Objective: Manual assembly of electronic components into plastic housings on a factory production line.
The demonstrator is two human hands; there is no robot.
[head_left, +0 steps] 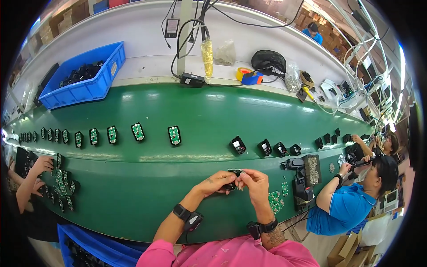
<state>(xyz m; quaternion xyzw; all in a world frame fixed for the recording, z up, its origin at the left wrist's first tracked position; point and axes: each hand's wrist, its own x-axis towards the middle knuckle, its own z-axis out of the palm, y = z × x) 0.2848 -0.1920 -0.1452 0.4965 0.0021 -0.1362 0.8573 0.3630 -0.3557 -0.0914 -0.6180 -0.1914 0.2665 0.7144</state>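
Observation:
Over the near middle of the green table, my two hands meet at a small black plastic casing (230, 187). My left hand (217, 181) is closed around its left side. On the other side my right hand (253, 181) is closed too, thumb and fingertips pinching at the casing's edge. A bit of green shows at the casing's top, but my fingers hide most of it. Loose green circuit boards (275, 203) lie in a pile to the right of my right hand, with a single board (284, 189) beside them.
Black casings with green boards (175, 135) line the table leftward; other black casings (238, 145) line it rightward. A tray of small metal parts (312, 170) stands by black devices (303, 192). Co-workers sit at both sides. A blue bin (100, 86) is far left, another blue bin (95, 244) near left.

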